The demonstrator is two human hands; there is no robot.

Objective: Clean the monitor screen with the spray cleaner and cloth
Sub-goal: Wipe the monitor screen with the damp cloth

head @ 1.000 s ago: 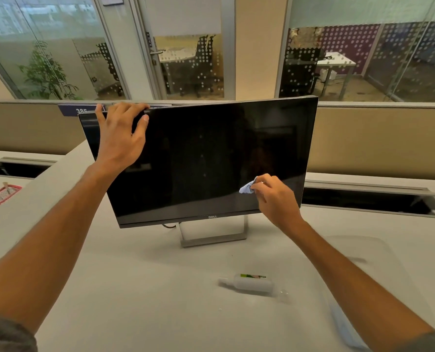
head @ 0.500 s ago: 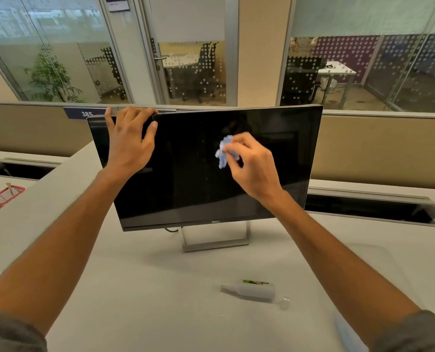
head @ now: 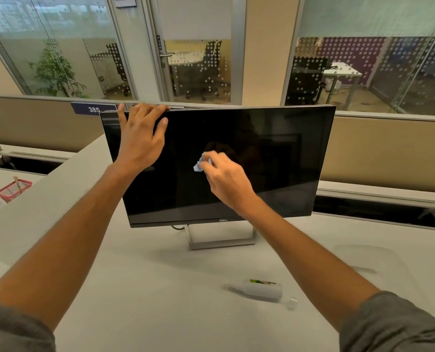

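A black monitor (head: 282, 153) with a dark screen stands on a silver stand on the white desk (head: 140, 295). My left hand (head: 141, 138) grips the monitor's top edge near its left corner, fingers hooked over the rim. My right hand (head: 226, 179) pinches a small crumpled light-blue cloth (head: 199, 165) and presses it against the middle of the screen. The spray cleaner (head: 260, 290), a white bottle with a green label, lies on its side on the desk in front of the monitor, with its clear cap (head: 292, 303) beside it.
A red mesh tray (head: 13, 190) sits on the neighbouring desk at the left. Open cable troughs (head: 378, 212) run behind the monitor on both sides. A beige partition (head: 389, 153) backs the desk, with glass-walled rooms beyond it.
My right hand moved the cloth from the lower right of the screen up to the upper middle, then down and slightly left to the centre. My left hand stayed on the top edge.
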